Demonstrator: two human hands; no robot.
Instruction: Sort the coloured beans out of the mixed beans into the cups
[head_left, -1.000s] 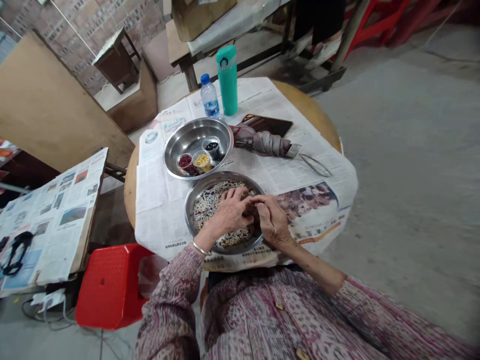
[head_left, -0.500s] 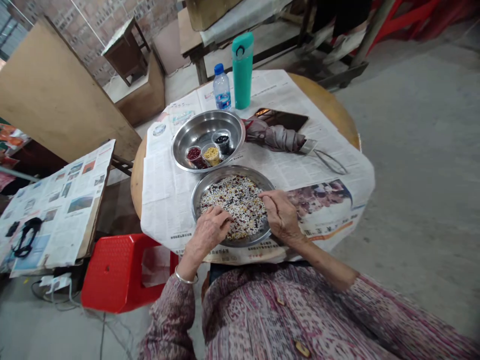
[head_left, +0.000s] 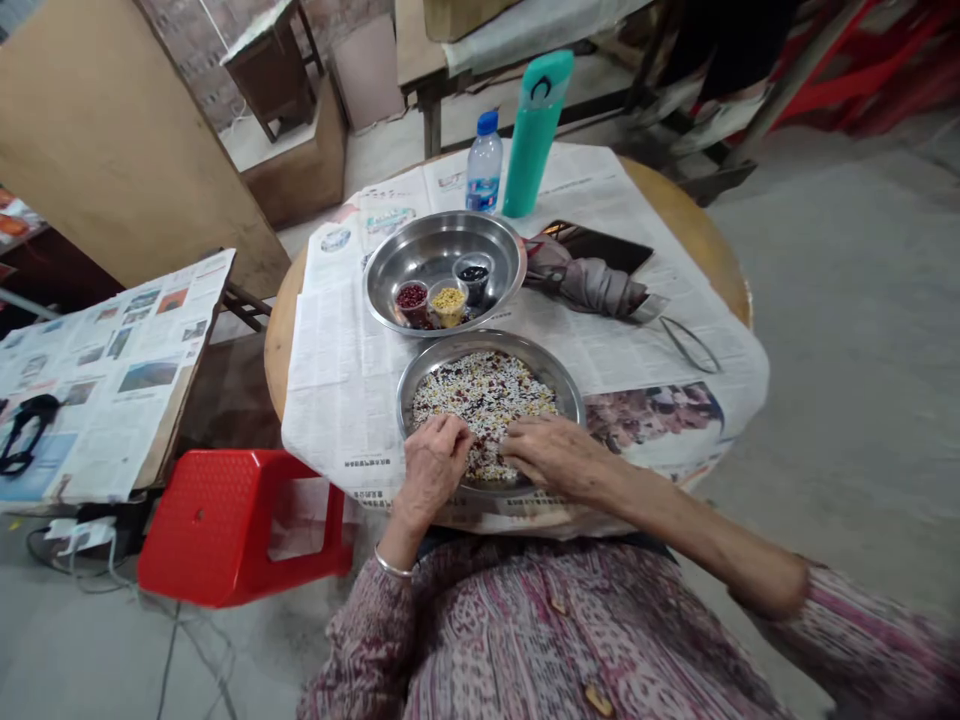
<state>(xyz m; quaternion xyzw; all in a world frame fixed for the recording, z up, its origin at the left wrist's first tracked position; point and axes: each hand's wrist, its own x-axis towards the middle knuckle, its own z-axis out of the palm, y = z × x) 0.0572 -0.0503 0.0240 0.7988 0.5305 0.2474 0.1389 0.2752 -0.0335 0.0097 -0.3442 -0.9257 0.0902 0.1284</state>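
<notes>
In the head view, a steel basin [head_left: 571, 385] near the table's front edge holds a spread mix of white grains [head_left: 480, 395] with dark, red and yellow beans among them. My left hand [head_left: 436, 458] rests over its near left rim, fingers curled in and fingertips pressed together; anything between them is too small to make out. Across from it, my right hand [head_left: 559, 455] reaches over the near right rim, palm down, fingers bent toward the grains and thumb apart. Behind stands a second steel basin [head_left: 397, 240] with clear cups of red beans [head_left: 412, 298], yellow beans [head_left: 448, 303] and black beans [head_left: 473, 278].
Newspaper [head_left: 330, 370] covers the round table. A water bottle [head_left: 484, 165] and a teal flask [head_left: 536, 135] stand at the back. Right of them lie a folded umbrella [head_left: 585, 283] and a dark phone-like slab [head_left: 607, 246]. A red stool [head_left: 206, 525] stands at left.
Both hands were close together over the grains, then parted. The left drew back to the near left rim; the right, pinched half a second ago, has lowered toward the grains with fingers loosened.
</notes>
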